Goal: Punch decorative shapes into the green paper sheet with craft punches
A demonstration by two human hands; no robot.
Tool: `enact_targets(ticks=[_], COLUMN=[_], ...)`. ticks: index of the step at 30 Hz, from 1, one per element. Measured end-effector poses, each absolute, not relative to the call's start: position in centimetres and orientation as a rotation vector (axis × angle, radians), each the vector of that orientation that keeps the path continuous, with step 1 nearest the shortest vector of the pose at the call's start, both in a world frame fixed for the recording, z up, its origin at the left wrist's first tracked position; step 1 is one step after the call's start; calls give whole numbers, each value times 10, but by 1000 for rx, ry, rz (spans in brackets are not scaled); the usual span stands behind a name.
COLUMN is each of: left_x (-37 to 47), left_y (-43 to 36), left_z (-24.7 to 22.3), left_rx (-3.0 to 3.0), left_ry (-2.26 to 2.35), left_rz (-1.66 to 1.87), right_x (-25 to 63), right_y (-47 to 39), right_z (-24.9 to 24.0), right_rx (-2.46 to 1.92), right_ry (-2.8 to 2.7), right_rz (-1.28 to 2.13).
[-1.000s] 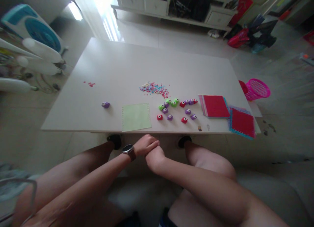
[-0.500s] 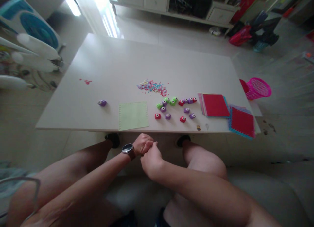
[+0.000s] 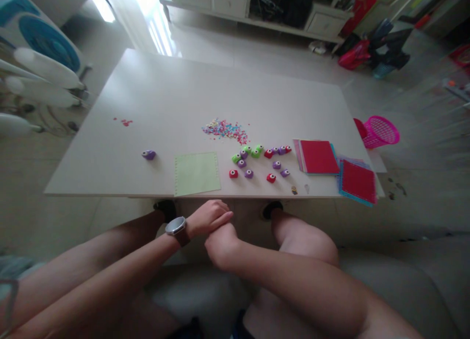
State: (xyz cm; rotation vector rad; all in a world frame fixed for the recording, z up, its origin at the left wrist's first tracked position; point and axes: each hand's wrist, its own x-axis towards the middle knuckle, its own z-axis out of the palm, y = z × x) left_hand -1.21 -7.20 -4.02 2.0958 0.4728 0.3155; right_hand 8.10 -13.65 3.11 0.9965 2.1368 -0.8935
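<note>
My left hand (image 3: 210,216), with a watch (image 3: 176,226) on its wrist, is wrapped over my right hand (image 3: 222,243) just below the table's front edge. The right fingers are mostly hidden under the left ones. Nearest to them on the table lies a pale green sheet (image 3: 197,173) with small notches along its sides. Right of the sheet stand several small craft punches in red (image 3: 233,173), purple (image 3: 248,173) and green (image 3: 256,153). A lone purple punch (image 3: 149,154) sits left of the sheet. Behind the sheet is a scattered heap of tiny coloured paper bits (image 3: 225,129).
Stacks of coloured paper with red (image 3: 319,157) and another red sheet (image 3: 357,181) on top lie at the table's right. A few pink-red bits (image 3: 127,123) are at the left. A pink basket (image 3: 382,132) stands beyond the white table (image 3: 286,104).
My left hand has shifted a little over the right, its fingers now lying straighter across it, and the watch wrist has moved left. The view has drifted slightly; the things on the table stay put.
</note>
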Motion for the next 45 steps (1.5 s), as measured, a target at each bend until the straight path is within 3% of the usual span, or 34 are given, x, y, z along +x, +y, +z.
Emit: enact_targets(ticks=[9,19,26,29,34,39,45], left_x=[2,3,4,7,18,28,25], left_y=[-90,-89,-56,-56,-67,-74,-74], left_z=[-66,-73,-48,-42,-18,13,11], left_rx=[2236,2073,1889,1740,1627,1638,1887], left_ry=[306,482,931,1030,1052,1059,1064], left_rz=[521,496,259,267,223,147,185], right_x=[90,92,133,162,197,201,198], right_y=[-140,-124,-69,-52,-33,-31,-28], right_z=[76,67,73,68,43,23,26], right_rx=[825,871,870,1084,1965,1899,1965], right_ry=[2033,2046,2206,2334,2562,2570,2471], right_rz=[-961,-975,-1498,-1655,-1013,-862,-746])
